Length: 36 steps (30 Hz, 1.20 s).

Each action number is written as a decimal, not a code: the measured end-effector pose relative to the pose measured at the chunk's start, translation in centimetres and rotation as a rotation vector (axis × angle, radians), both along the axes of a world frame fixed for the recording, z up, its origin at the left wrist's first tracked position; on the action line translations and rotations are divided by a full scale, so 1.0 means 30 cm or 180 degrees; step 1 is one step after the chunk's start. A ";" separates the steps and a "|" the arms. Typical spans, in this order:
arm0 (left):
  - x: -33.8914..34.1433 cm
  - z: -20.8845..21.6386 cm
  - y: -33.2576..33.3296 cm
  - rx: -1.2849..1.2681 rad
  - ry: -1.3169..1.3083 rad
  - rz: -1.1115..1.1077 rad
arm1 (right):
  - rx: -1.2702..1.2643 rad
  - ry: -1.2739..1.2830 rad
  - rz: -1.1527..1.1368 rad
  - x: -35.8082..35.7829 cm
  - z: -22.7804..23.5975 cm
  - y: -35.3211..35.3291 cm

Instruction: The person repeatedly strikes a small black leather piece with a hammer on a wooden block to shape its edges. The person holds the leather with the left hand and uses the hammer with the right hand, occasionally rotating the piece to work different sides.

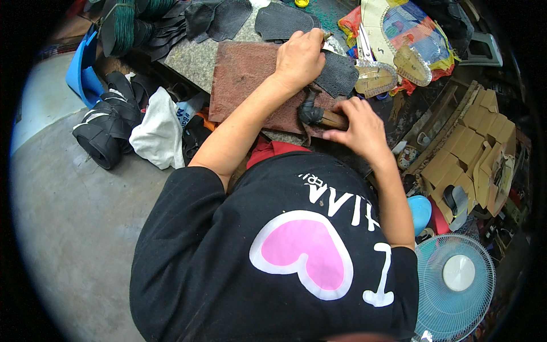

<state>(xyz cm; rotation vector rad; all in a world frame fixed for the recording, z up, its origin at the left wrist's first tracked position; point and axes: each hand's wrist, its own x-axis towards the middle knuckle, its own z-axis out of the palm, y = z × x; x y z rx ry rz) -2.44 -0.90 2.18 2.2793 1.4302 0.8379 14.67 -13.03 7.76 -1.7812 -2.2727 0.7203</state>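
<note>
My left hand is closed over the right part of a reddish-brown board. A small tip of something shows at its far side, but the fingers hide the rest. Just right of that hand lies a black leather piece, partly over the board's edge. My right hand has its thumb and fingers around the wooden handle of a hammer. The hammer's dark, wrapped head rests toward the board's near right corner.
More black leather cutouts lie beyond the board. Scissors, clear templates and a colourful mesh bag sit at far right. A white cloth and black rolled strips are left; cardboard and a fan right.
</note>
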 end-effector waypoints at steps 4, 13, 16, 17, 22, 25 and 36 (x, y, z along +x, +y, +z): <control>-0.006 0.008 -0.004 -0.0004 0.0029 -0.0015 | 0.0399 -0.0040 -0.0062 -0.014 -0.024 -0.064; -0.050 0.012 0.019 -0.0996 -0.0783 0.0360 | 0.0772 0.0635 -0.0864 0.060 -0.026 -0.080; -0.054 -0.007 0.042 -0.2062 -0.2114 0.0114 | 0.0549 0.0305 -0.1041 0.059 -0.028 -0.074; -0.049 -0.016 0.039 -0.1919 -0.2335 -0.0058 | 0.0470 0.0227 -0.1114 0.056 -0.031 -0.074; -0.015 -0.060 -0.002 -0.1640 -0.2621 -0.0062 | 0.0495 0.0085 -0.1138 0.047 -0.038 -0.079; -0.013 -0.071 -0.011 -0.1647 -0.2701 0.0059 | 0.0493 0.0063 -0.1165 0.043 -0.035 -0.081; -0.016 -0.084 -0.008 -0.1321 -0.2342 -0.0038 | 0.0589 0.0122 -0.1171 0.050 -0.063 -0.093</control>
